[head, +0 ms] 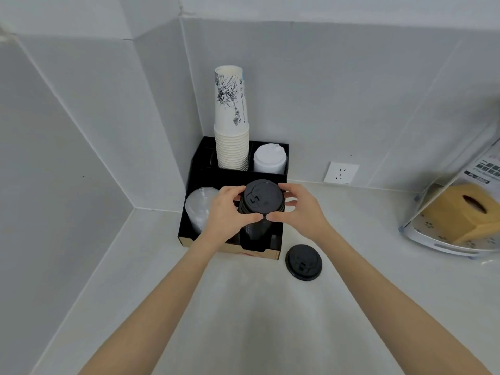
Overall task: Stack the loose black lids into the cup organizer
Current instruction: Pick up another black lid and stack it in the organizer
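Between both hands' fingers, the black lid stack [261, 204] stands in the cup organizer [194, 228]; left hand [226, 212] and right hand [296, 209] pinch its top. Clear lids [198, 209] crowd leftward, paper cups [232, 117] behind. One loose lid [304, 262] lies on open counter [243, 320] below the right fingers.

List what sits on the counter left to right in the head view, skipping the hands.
Clear lid stack → black lid stack in the cup organizer → loose black lid → wall socket → tissue box. The paper cups and white lids behind overlap these, so they are left out.
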